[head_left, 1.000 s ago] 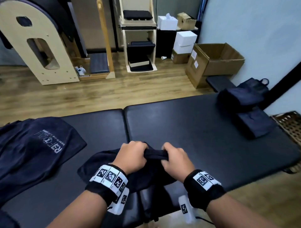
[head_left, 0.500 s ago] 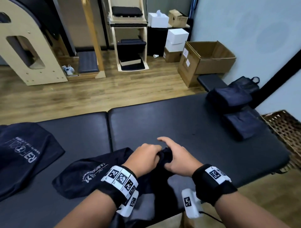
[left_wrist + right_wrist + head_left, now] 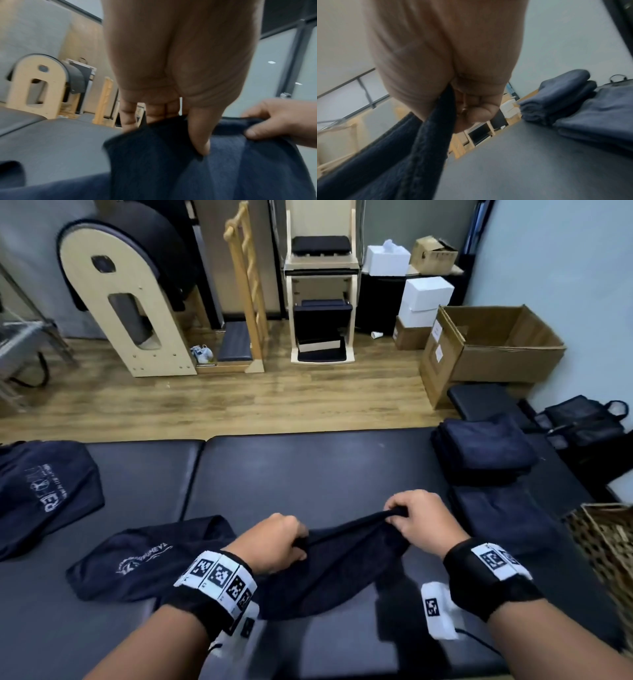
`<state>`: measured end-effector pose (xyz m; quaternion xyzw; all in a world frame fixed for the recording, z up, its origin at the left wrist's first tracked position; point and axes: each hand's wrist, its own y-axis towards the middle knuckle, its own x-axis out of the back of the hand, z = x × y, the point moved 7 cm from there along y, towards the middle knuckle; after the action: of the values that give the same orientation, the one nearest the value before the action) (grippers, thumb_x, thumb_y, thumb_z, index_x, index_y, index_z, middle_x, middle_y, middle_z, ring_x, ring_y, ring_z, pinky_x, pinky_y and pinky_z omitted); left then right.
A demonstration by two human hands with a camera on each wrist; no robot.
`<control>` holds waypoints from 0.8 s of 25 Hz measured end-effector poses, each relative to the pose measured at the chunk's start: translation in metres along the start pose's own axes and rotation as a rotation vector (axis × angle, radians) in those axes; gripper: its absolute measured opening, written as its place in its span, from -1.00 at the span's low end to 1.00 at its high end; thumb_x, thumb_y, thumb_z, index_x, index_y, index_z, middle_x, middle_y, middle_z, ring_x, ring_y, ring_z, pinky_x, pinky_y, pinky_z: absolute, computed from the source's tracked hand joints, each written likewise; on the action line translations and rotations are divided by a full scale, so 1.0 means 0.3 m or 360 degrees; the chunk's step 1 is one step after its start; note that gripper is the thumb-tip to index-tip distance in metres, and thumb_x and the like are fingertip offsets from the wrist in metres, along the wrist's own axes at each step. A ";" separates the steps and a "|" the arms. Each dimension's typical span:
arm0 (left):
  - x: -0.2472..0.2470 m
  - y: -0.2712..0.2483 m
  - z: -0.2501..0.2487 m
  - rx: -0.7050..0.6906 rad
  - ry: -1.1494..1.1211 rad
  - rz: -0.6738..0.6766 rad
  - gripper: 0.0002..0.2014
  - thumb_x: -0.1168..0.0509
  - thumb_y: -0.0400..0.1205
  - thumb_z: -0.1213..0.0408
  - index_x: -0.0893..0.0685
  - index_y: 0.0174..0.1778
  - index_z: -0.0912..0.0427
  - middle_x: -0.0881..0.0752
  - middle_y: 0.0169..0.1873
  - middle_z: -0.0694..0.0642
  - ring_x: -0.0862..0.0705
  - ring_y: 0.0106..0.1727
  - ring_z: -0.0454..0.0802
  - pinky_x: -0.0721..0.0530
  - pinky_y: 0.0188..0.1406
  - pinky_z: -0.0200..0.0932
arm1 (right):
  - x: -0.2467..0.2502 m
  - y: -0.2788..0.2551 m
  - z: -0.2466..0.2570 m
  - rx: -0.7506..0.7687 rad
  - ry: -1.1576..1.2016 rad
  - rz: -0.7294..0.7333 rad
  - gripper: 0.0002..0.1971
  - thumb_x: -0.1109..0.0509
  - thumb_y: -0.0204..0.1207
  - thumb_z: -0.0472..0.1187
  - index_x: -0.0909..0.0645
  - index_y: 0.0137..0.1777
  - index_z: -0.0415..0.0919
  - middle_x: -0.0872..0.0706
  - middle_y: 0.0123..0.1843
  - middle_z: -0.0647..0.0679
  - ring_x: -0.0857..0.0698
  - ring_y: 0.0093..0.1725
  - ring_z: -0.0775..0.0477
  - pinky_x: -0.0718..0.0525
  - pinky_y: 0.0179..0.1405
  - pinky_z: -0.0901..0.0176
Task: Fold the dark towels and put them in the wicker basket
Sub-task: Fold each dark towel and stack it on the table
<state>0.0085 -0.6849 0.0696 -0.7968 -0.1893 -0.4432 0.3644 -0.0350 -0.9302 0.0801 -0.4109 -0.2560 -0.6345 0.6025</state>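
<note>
Both hands hold one dark navy towel (image 3: 346,563) by its top edge above the black padded table (image 3: 308,470). My left hand (image 3: 277,542) grips the edge near the middle; in the left wrist view its thumb (image 3: 199,135) presses on the cloth (image 3: 188,169). My right hand (image 3: 419,518) pinches the edge further right, and the towel (image 3: 412,155) hangs from its curled fingers (image 3: 477,112). The towel's logo end (image 3: 144,559) lies on the table at the left. Two folded dark towels (image 3: 483,450) (image 3: 503,518) sit at the right. The wicker basket (image 3: 606,546) stands beyond the table's right edge.
Another unfolded dark towel with white print (image 3: 44,487) lies at the table's far left. Past the table, on the wooden floor, are a cardboard box (image 3: 486,347), white boxes (image 3: 424,296), a black bag (image 3: 582,422) and wooden exercise equipment (image 3: 137,302).
My hands have drawn apart along the towel's edge, the right one moving to the right, and the edge now stretches between them. The camera view has tilted up and shifted.
</note>
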 end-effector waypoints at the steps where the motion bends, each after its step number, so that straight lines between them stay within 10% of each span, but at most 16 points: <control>1: 0.039 0.004 -0.013 0.0039 -0.0014 -0.0120 -0.88 -0.42 0.56 0.14 -0.64 -0.21 0.05 -0.73 -0.23 0.04 -0.69 -0.06 0.10 -0.60 -0.15 -0.13 | 0.061 0.009 -0.053 -0.0013 -0.0011 -0.0077 -0.71 -0.53 0.37 -0.29 -0.68 -0.34 0.20 -0.80 -0.27 0.17 -0.76 -0.10 0.04 -0.60 -0.03 0.27; 5: 0.172 0.016 -0.007 0.0223 -0.0136 -0.0423 -0.79 -0.33 0.54 0.22 -0.41 -0.29 -0.10 -0.66 -0.27 -0.07 -0.64 -0.11 0.13 -0.62 -0.16 -0.03 | 0.209 0.022 -0.200 -0.0172 -0.0030 -0.0244 -0.70 -0.47 0.36 -0.37 -0.73 -0.30 0.14 -0.81 -0.24 0.10 -0.77 -0.08 -0.04 -0.56 -0.06 0.27; 9: 0.227 0.064 -0.023 0.0298 -0.0039 -0.0442 -0.84 -0.31 0.60 0.16 -0.72 0.04 -0.12 -0.78 -0.05 0.02 -0.71 0.05 0.15 -0.72 0.00 0.04 | 0.222 0.000 -0.256 -0.0337 -0.0062 -0.0230 -0.79 -0.45 0.36 -0.28 -0.77 -0.23 0.12 -0.83 -0.19 0.03 -0.79 -0.01 -0.15 -0.71 0.06 0.12; 14: 0.275 0.130 0.025 0.0412 -0.0144 -0.0488 -0.81 -0.36 0.51 0.30 -0.82 -0.09 -0.05 -0.82 -0.18 0.04 -0.77 -0.04 0.13 -0.76 -0.07 -0.05 | 0.197 -0.009 -0.239 -0.0280 -0.0294 -0.0201 -0.62 -0.33 0.39 -0.40 -0.85 -0.13 0.11 -0.75 -0.04 0.00 -0.72 0.09 -0.20 -0.71 0.13 0.00; 20: 0.360 0.177 0.182 0.0588 -0.0946 -0.0700 -0.80 -0.26 0.60 0.52 -0.75 -0.15 0.19 -0.77 -0.54 0.22 -0.79 -0.53 0.15 -0.76 -0.54 -0.07 | 0.200 0.111 -0.186 -0.0501 0.0406 -0.0100 -0.67 -0.27 0.60 -0.48 -0.79 -0.10 -0.09 -0.79 -0.48 -0.19 -0.80 -0.51 -0.12 -0.83 -0.37 0.06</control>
<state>0.1305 -0.6816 0.1203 -0.7520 -0.5282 -0.2198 0.3274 -0.0105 -1.0138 0.0945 -0.4082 -0.0879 -0.7320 0.5383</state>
